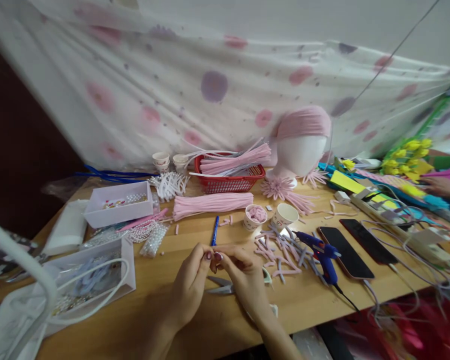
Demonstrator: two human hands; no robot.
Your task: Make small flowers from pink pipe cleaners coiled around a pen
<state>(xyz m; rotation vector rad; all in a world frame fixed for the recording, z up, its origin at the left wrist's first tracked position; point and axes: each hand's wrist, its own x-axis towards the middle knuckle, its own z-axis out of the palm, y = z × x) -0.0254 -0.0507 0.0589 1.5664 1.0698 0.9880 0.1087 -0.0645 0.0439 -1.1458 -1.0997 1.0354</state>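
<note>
My left hand and my right hand meet over the front middle of the table, thumbs and fingertips pinched together. Whatever lies between the fingertips is hidden or too small to name. Scissors lie partly under my right hand, their blades pointing left. Just beyond the fingertips is a blue pen. Cut pink and grey fuzzy stem pieces are scattered to the right. Behind them stand a paper cup of pink curled pieces and a second paper cup. A pink pipe cleaner bundle lies farther back.
A blue glue gun and two phones lie right, beside a power strip and cables. Left are white boxes of beads. Behind stand a red basket and a foam head. Another person's hand shows far right.
</note>
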